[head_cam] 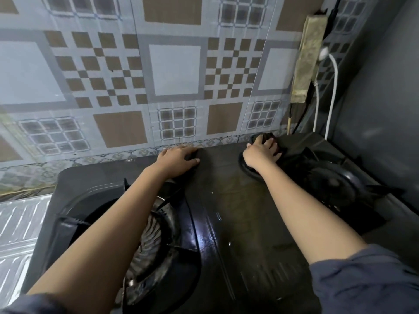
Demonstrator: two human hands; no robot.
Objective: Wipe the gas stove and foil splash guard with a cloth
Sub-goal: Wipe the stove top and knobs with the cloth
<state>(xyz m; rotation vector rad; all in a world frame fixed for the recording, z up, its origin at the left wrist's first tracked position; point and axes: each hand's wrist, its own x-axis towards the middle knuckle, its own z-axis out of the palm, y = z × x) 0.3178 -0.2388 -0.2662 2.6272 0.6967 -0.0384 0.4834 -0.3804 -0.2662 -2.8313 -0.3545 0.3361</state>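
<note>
A black two-burner gas stove [229, 200] fills the lower middle, its top wet and shiny. My right hand [260, 152] grips a dark cloth [266, 138] and presses it on the stove's far edge, beside the right burner [328, 184]. My left hand [179, 159] rests on the back edge of the stove with its fingers curled over the rim, just behind the left burner [149, 236]. The patterned foil splash guard [174, 71] covers the wall behind the stove.
A grimy power strip [308, 60] hangs on the wall at the right, with white cables [333, 87] running down behind the stove. A grey wall [385, 98] closes the right side. Ribbed foil [20, 234] covers the counter left of the stove.
</note>
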